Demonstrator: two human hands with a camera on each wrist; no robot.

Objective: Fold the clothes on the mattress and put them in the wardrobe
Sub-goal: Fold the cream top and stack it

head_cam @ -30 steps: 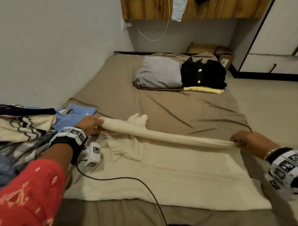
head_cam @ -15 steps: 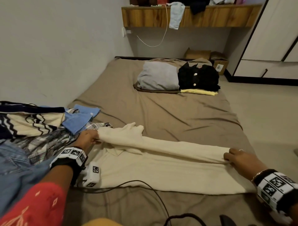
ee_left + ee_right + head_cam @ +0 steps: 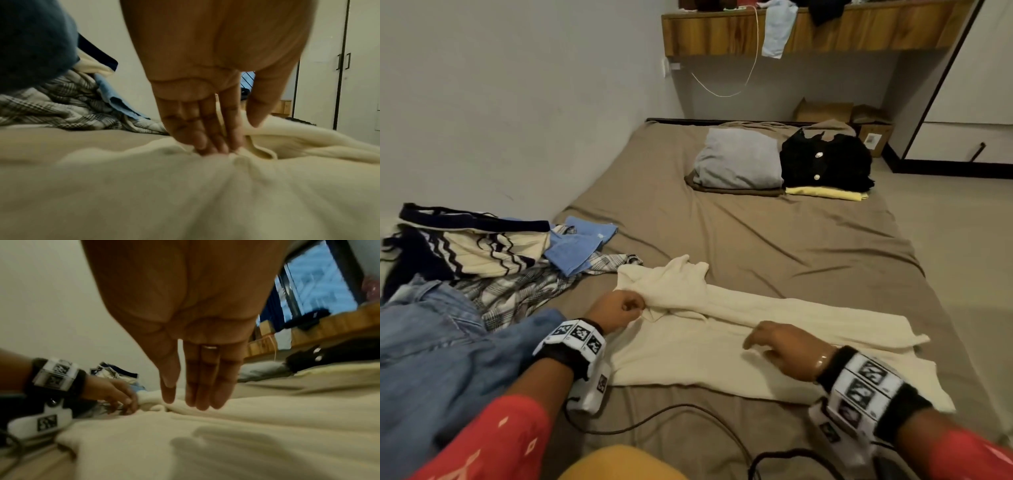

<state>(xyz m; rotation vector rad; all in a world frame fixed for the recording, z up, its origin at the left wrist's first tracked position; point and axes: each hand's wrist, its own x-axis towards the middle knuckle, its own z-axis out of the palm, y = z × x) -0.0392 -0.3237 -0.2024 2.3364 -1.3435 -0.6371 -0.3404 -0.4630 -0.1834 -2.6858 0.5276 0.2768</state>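
Note:
A cream knit garment [image 3: 722,346] lies flat across the near part of the brown mattress [image 3: 756,240], its far long side folded over the body. My left hand [image 3: 638,308] grips the bunched fabric at the garment's left end; in the left wrist view the hand [image 3: 238,138] pinches a fold of the cream garment [image 3: 205,194] between fingers and thumb. My right hand [image 3: 758,346] hovers over the middle of the garment with straight fingers, holding nothing. In the right wrist view that hand [image 3: 185,402] casts a shadow on the cream garment [image 3: 246,443] below.
Unfolded clothes are heaped at the left: jeans [image 3: 431,342], a plaid shirt [image 3: 517,291], a blue cloth [image 3: 578,246], a striped knit [image 3: 476,253]. Folded grey [image 3: 739,157], black [image 3: 825,161] and yellow [image 3: 825,193] pieces sit at the far end. The wardrobe [image 3: 962,85] stands far right. A cable [image 3: 654,418] trails near me.
The raised long fold has been laid down on the garment. My right hand has let go of the right end and moved left to the middle. My left hand still holds the left end.

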